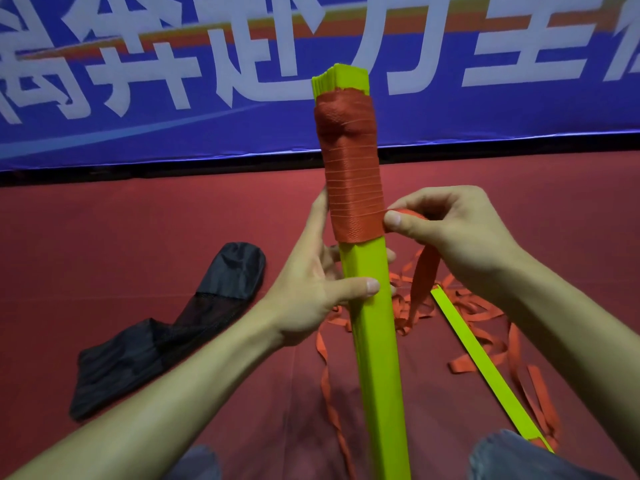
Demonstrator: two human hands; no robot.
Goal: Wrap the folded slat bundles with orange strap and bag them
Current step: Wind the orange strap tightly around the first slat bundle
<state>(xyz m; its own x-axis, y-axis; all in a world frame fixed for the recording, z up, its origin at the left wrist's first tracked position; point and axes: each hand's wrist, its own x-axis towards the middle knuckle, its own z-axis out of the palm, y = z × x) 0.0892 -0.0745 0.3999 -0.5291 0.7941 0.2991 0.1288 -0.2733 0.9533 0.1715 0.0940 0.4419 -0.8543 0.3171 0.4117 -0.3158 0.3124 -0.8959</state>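
A lime-green slat bundle (pixel 375 341) stands upright in front of me. Orange strap (pixel 349 181) is wound in many turns round its upper part, leaving the top ends bare. My left hand (pixel 311 289) grips the bundle just under the wrapping, thumb across its front. My right hand (pixel 446 226) pinches the strap at the right edge of the lowest turn. From that hand the loose strap hangs down to a tangled heap (pixel 464 317) on the floor. A black bag (pixel 166 334) lies to the left.
A single green slat (pixel 485 365) lies slanted on the red floor (pixel 138 220) to the right, over the loose strap. A blue banner (pixel 173 81) with white characters runs along the back. My knees in jeans (pixel 512 459) show at the bottom edge.
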